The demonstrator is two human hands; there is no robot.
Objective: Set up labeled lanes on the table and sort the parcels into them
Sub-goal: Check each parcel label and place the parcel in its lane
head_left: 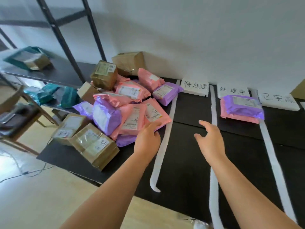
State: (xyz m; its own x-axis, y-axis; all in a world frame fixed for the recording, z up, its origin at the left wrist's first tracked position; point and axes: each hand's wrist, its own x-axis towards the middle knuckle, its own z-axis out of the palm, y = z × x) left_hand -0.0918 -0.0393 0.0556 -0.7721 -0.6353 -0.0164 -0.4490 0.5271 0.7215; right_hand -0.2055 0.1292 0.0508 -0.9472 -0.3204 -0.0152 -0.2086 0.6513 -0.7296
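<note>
Left hand (148, 138) lies straight-fingered on the nearest pink parcel (162, 119), I judge to drag it out; right hand (209, 138) spread, empty, over the first lane (189, 109), ready to receive.

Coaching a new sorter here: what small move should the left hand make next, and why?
Probably curl the left hand round the pink parcel at the edge of the pile: its fingers touch it ungripped, and the right hand hovers open, holding nothing.

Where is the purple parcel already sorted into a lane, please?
In the head view, right of centre, the purple parcel lies on a pink parcel in the middle lane, just below its label card.
</note>
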